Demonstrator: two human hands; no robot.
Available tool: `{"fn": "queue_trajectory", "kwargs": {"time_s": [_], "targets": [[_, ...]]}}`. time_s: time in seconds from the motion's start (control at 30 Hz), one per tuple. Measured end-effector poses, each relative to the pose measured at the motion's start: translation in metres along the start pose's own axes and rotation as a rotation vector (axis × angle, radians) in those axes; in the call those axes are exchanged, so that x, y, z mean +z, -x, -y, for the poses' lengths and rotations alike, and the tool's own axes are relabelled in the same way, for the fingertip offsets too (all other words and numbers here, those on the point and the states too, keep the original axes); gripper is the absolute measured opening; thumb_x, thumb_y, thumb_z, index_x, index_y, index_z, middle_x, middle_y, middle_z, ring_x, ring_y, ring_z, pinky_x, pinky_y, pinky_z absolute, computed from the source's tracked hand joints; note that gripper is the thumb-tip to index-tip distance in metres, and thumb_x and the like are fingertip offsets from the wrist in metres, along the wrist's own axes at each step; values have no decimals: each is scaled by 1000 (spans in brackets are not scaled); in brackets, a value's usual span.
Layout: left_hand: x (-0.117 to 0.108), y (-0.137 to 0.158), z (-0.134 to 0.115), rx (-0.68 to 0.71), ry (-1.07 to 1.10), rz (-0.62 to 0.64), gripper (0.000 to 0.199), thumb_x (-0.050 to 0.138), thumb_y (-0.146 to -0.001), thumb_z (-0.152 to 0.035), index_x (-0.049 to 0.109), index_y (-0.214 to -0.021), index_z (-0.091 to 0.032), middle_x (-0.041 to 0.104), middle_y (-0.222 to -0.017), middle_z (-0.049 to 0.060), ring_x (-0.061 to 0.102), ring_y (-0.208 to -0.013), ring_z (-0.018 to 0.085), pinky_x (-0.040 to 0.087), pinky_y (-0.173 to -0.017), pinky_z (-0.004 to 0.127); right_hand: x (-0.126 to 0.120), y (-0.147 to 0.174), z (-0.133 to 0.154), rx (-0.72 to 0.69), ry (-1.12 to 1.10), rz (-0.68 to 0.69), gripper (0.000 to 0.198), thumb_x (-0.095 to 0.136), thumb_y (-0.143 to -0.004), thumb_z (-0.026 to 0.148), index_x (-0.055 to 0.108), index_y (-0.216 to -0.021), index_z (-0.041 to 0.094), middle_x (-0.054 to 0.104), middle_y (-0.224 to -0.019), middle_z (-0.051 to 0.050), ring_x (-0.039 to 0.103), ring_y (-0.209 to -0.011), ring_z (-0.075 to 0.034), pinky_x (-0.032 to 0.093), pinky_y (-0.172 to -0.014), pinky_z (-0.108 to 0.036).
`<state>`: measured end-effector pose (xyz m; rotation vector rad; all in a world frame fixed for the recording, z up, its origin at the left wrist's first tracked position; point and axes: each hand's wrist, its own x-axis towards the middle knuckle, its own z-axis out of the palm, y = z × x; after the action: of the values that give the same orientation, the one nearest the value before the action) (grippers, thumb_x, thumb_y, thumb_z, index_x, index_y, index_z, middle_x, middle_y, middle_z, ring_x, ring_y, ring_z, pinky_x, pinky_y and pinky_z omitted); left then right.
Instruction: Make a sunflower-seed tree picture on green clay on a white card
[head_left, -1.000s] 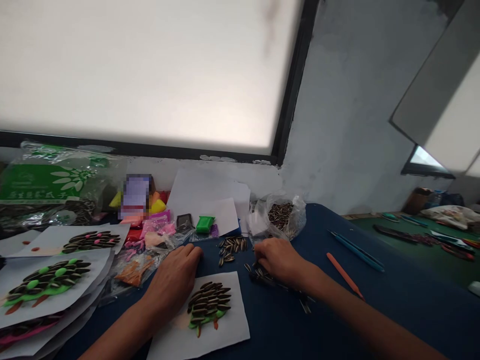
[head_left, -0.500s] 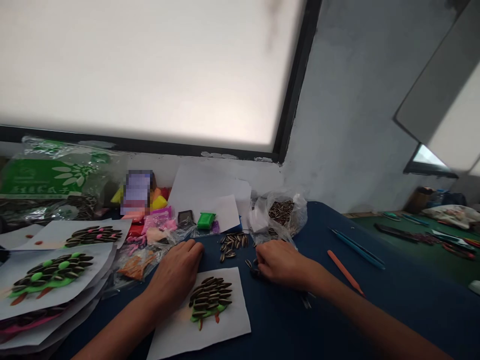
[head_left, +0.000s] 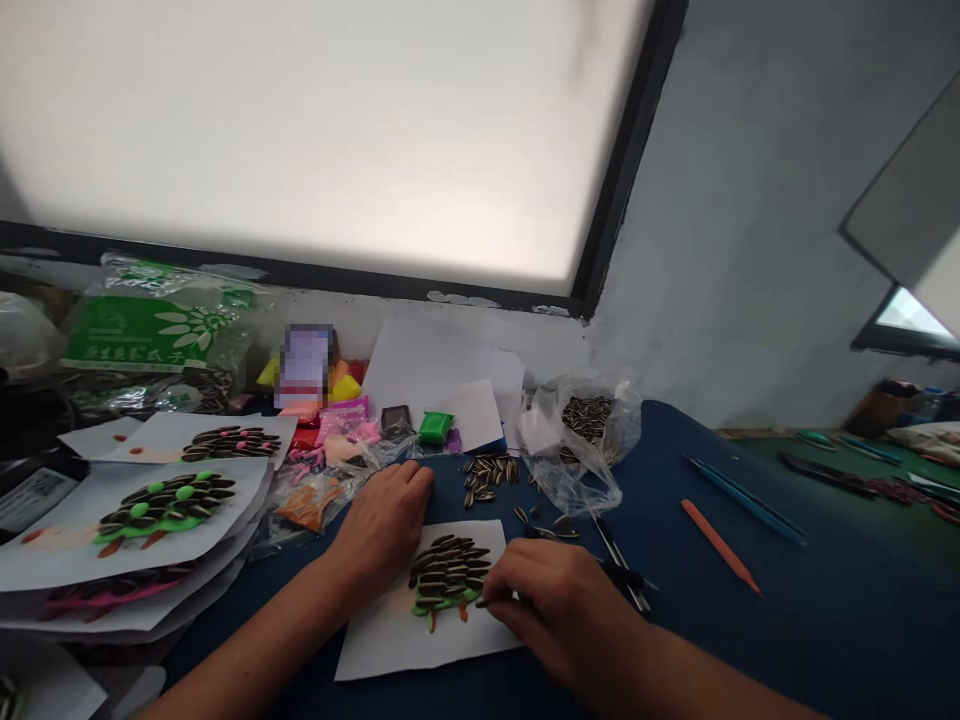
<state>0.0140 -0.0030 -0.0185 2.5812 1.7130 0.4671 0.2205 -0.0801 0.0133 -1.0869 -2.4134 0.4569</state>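
Note:
A white sheet lies on the dark blue table, bearing a hedgehog-like picture of overlapping sunflower seeds on green clay with small orange-brown feet. At the picture's right edge my right hand is closed in a pinch, a dark sunflower seed showing at the fingertips. My left hand rests by the sheet's upper left corner with fingers curled together; whatever they may hold is hidden. Beyond the sheet lie a small pile of sunflower seeds and a few loose ones.
Finished-looking seed pictures are stacked at left. Behind them stand a green-printed seed bag and colourful clay packets. A plastic bag of seeds sits at back centre. Pens, an orange tool and blue tweezers lie to the right.
My right hand has moved from the loose seeds down to the picture's right edge, now with a seed in its pinch. My left hand stays by the sheet. The view has shifted left.

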Motion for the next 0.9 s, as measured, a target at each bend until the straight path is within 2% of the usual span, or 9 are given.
{"fn": "queue_trajectory", "kwargs": {"time_s": [0.13,0.43,0.9], "targets": [[2,0,0,9,13,-15,27,35,-95,-12,60,-88,-19,62,-91,9,58,-87,26,43,-74,36,10,2,-5,-2,112,-43,14,61,-85,4,63,-80,17,66,-82,-3,61,-72,-16,44,-63,-25],[0,0,-2,-1,27,-19,27,36,-96,-13,61,-89,-19,63,-91,9,58,-86,25,43,-75,36,16,-1,-1,-42,249,-68,15,55,-88,4,60,-83,18,65,-83,-4,61,-72,-18,43,-60,-26],[-2,0,-3,-3,0,5,25,37,-98,-14,60,-90,-18,63,-93,9,59,-90,26,43,-77,36,19,0,-1,-80,316,-96,15,55,-87,5,59,-78,17,64,-77,-4,60,-66,-16,38,-56,-26]]}}
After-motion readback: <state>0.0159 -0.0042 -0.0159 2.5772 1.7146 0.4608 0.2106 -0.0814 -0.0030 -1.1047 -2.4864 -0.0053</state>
